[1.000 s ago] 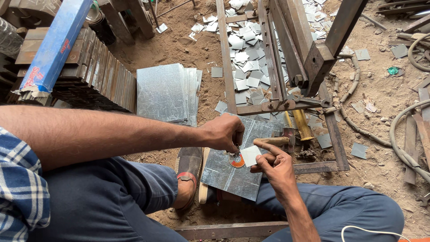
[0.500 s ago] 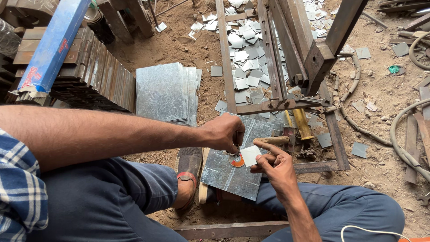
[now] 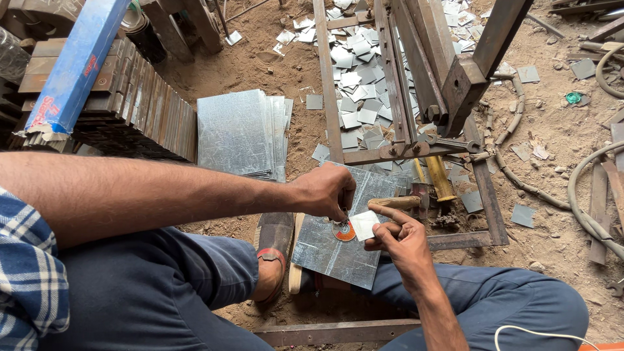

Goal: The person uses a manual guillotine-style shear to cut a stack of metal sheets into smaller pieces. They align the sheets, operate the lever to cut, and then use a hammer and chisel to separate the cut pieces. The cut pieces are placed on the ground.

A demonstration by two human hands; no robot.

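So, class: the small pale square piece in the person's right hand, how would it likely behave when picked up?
The small square piece looks thin and flat like the sheet metal beneath it, so probably light and fairly stiff. The right hand pinches it by fingertips alone, suggesting little weight. Its edges may be sharp.

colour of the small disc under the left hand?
Orange-red disc with a dark centre, head view.

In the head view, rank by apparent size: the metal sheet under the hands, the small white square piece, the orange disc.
1. metal sheet
2. small white square piece, pinched by the right hand
3. orange disc, partly hidden under the left hand, so unsure
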